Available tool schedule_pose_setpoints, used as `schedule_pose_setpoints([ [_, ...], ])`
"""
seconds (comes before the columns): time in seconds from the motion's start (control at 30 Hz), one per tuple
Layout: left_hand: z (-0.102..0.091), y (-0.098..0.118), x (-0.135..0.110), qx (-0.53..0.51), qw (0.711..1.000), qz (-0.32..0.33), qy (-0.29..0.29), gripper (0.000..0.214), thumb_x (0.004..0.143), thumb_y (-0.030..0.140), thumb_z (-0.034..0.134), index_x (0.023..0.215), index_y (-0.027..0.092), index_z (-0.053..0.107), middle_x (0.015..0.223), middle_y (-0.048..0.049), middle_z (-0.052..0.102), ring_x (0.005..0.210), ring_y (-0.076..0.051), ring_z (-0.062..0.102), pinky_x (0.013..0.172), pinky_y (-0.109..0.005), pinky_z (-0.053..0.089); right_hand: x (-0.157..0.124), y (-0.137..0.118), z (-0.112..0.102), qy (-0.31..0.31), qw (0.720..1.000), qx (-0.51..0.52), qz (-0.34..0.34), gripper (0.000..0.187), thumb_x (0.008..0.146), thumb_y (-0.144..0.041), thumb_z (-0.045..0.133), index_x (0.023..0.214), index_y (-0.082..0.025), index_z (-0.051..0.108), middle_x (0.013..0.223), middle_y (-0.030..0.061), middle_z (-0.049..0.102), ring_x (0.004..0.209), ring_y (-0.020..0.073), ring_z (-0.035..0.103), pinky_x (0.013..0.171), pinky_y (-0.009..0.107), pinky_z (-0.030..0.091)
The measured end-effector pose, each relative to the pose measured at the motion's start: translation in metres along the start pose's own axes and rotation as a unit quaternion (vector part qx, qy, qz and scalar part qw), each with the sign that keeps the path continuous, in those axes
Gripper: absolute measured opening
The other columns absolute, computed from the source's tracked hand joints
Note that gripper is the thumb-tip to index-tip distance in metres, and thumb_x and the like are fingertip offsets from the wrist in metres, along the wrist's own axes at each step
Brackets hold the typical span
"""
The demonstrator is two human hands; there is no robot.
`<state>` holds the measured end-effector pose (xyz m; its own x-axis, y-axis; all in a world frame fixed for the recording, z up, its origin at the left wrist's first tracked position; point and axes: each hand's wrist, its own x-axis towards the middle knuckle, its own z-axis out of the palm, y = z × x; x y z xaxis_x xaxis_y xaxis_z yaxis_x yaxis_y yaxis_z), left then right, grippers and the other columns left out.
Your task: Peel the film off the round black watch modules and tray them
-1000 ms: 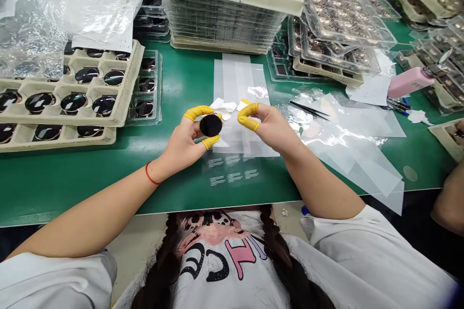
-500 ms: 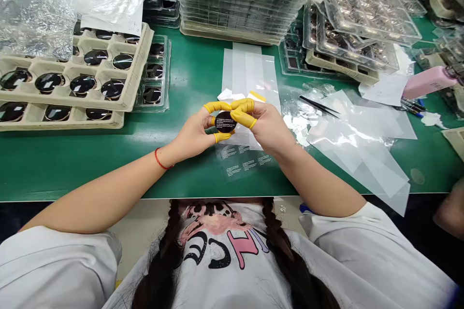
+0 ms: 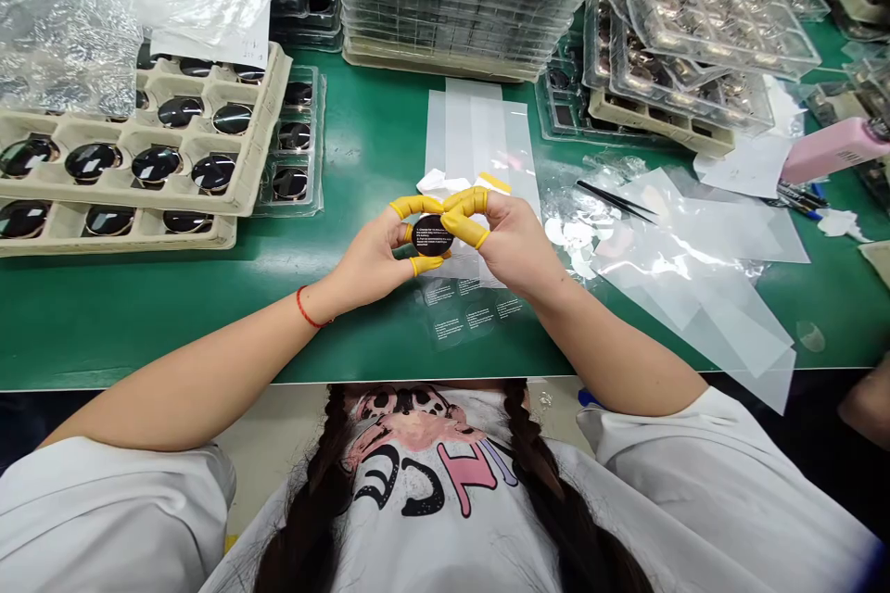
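A round black watch face (image 3: 432, 237) with small white printed text is held up over the bench. My left hand (image 3: 375, 252) grips it from the left, its thumb below and fingers above, with yellow finger cots on. My right hand (image 3: 504, 236), also in yellow finger cots, pinches its upper right edge; whether these fingertips hold a thin film there is hidden. Just below lies a clear sticker sheet (image 3: 465, 320) printed with several white text blocks. Behind the hands, translucent film strips (image 3: 479, 125) lie flat, with white paper scraps (image 3: 445, 183) on them.
Cream trays (image 3: 240, 190) of dark round watch faces are stacked at left. A tall stack of clear trays (image 3: 451, 18) stands at the back. To the right lie black tweezers (image 3: 616, 200), loose film sheets (image 3: 695, 269), a pink bottle (image 3: 834, 151) and more clear trays (image 3: 723, 5).
The view has shifted slightly. Both hands and the watch face stay in almost the same pose.
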<state>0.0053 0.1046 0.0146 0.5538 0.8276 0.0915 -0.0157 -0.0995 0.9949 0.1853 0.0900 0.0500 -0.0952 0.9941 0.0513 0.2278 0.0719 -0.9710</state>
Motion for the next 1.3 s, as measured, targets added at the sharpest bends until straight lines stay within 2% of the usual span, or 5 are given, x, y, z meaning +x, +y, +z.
schedule_pose_setpoints([
  [0.33,0.0000,-0.0018,0.0000,0.013,1.000,0.013,0.001,0.051,0.074,0.021,0.075,0.118,0.023,0.050,0.124,-0.0046,0.061,0.091,-0.012,0.070,0.083,-0.027,0.058,-0.0014,0.0034,-0.0001,0.004,1.000,-0.011,-0.017,0.027,0.077,-0.043,0.073,0.071,-0.019,0.063,0.092,0.0024,0.070,0.094,0.0163,0.063,0.099,0.039,0.047],
  [0.57,0.0000,-0.0017,0.0007,0.009,1.000,0.014,0.000,0.050,0.075,0.019,0.075,0.118,0.023,0.050,0.123,-0.0044,0.061,0.091,-0.012,0.070,0.083,-0.026,0.058,-0.0024,0.0066,0.0008,0.011,0.999,-0.016,-0.028,0.018,0.080,-0.035,0.071,0.074,-0.019,0.064,0.094,0.0027,0.069,0.096,0.0165,0.062,0.097,0.037,0.046],
  [0.8,-0.0006,-0.0023,0.0008,0.011,1.000,0.021,0.002,0.051,0.074,0.019,0.076,0.117,0.022,0.050,0.123,-0.0049,0.061,0.091,-0.012,0.070,0.083,-0.025,0.059,-0.0026,0.0075,0.0015,0.014,0.999,-0.020,-0.035,0.018,0.080,-0.035,0.069,0.074,-0.019,0.063,0.093,0.0027,0.069,0.096,0.0166,0.061,0.098,0.038,0.046],
  [1.17,-0.0015,-0.0037,0.0005,0.004,1.000,-0.003,-0.002,0.053,0.075,0.022,0.076,0.120,0.023,0.050,0.118,-0.0047,0.064,0.091,-0.014,0.070,0.083,-0.027,0.059,-0.0038,0.0066,0.0020,0.020,0.999,-0.030,-0.034,0.023,0.079,-0.040,0.070,0.073,-0.020,0.063,0.094,0.0028,0.069,0.098,0.0172,0.061,0.097,0.038,0.046],
  [1.3,-0.0013,-0.0033,0.0004,0.006,1.000,0.000,0.001,0.053,0.074,0.023,0.077,0.119,0.022,0.050,0.122,-0.0055,0.063,0.091,-0.013,0.070,0.082,-0.026,0.059,-0.0035,0.0068,0.0021,0.024,0.998,-0.038,-0.034,0.022,0.080,-0.039,0.069,0.073,-0.020,0.063,0.094,0.0023,0.069,0.096,0.0162,0.062,0.098,0.038,0.046],
])
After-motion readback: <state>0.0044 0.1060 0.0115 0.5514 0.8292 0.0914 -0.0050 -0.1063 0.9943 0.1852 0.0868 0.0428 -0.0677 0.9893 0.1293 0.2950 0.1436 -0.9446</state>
